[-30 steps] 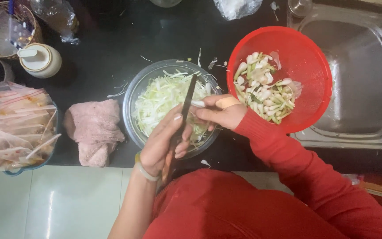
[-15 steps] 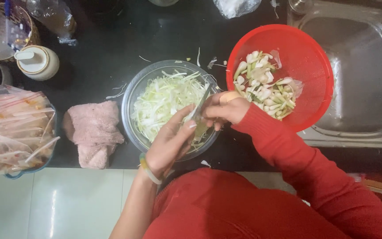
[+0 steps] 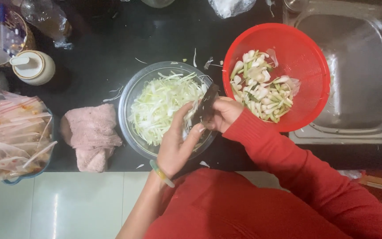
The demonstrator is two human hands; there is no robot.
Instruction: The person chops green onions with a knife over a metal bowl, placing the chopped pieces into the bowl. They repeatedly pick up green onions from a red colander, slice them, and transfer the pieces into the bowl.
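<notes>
Your hands meet over the glass bowl [image 3: 131,95] of shredded cabbage [image 3: 160,106].

Your right hand [image 3: 225,114] clenches the knife [image 3: 206,106], its handle hidden in your fist; the blade lies at the bowl's right rim. Your left hand [image 3: 177,144], fingers spread loose, touches the blade, gripping nothing.

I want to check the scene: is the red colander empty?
No, the red colander holds chopped white and green vegetable pieces.
</notes>
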